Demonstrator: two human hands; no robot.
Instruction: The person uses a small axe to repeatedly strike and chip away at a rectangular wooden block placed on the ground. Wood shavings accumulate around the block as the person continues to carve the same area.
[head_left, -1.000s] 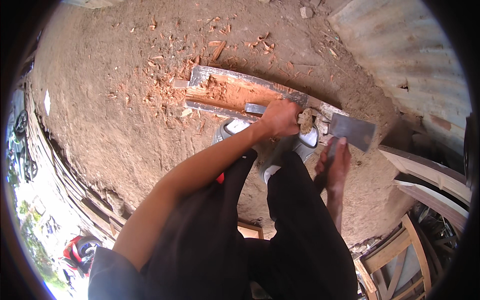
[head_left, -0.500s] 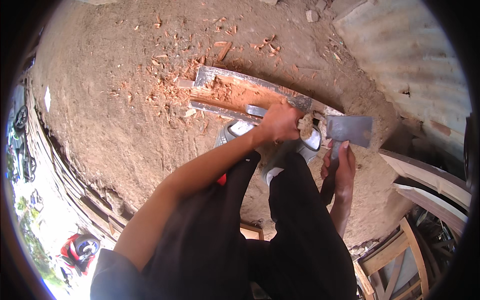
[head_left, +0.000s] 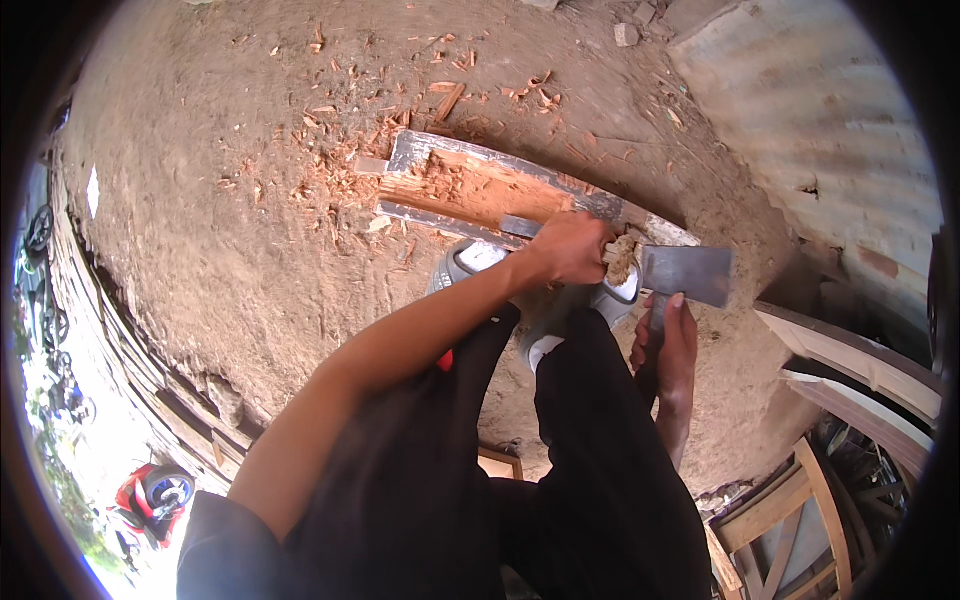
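Note:
A hollowed wooden piece (head_left: 500,185) with worn grey-white edges lies on the dirt at my feet, its reddish inside strewn with shavings. My left hand (head_left: 572,248) is wrapped round a chisel (head_left: 520,226). The flat metal blade rests in the hollow, pointing left, and a frayed handle end (head_left: 622,262) sticks out right of my fist. Just beside that end, apparently touching or nearly so, is the broad rectangular metal head of a hammer-like striking tool (head_left: 688,275). My right hand (head_left: 672,345) grips its dark handle from below.
Wood shavings (head_left: 330,160) litter the ground around the piece's left end. My shoes (head_left: 470,262) stand against its near side. A corrugated metal sheet (head_left: 820,130) rises at the right, above stacked boards (head_left: 850,345) and a wooden frame (head_left: 785,510). A red motorcycle (head_left: 150,500) is outside, lower left.
The striking tool in my right hand has shifted left and slightly nearer, closer to the chisel's handle end. My left hand and the chisel have moved slightly to the right.

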